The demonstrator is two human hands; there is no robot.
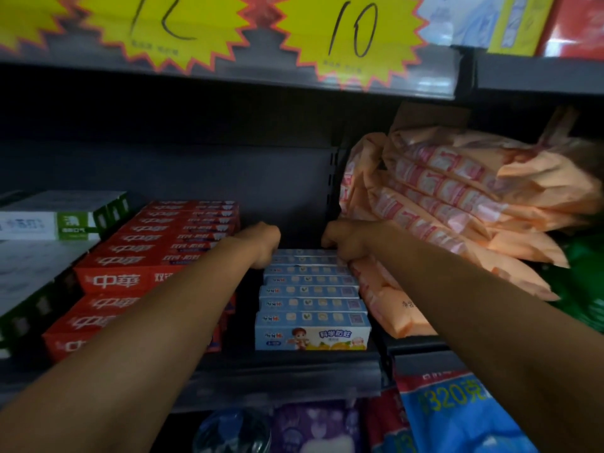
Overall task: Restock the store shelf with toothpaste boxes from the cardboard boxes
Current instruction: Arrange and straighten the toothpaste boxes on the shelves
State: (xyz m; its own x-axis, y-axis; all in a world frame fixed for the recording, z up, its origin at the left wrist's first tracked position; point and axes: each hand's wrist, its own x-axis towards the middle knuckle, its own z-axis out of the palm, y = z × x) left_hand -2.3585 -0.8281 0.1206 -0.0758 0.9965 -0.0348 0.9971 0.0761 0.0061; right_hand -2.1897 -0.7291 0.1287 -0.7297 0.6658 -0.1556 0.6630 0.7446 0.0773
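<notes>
Restocking well along: a row of blue toothpaste boxes (312, 289) fills the shelf (281, 374) lane at centre.

The left hand (263, 243) and right hand (343, 243), at twelve o'clock of the row, press its rear box; whether the fingers clamp it, I cannot tell. Red toothpaste boxes (157, 253) stack at nine o'clock, orange packs (457, 204) at two. No cardboard box shows.
</notes>
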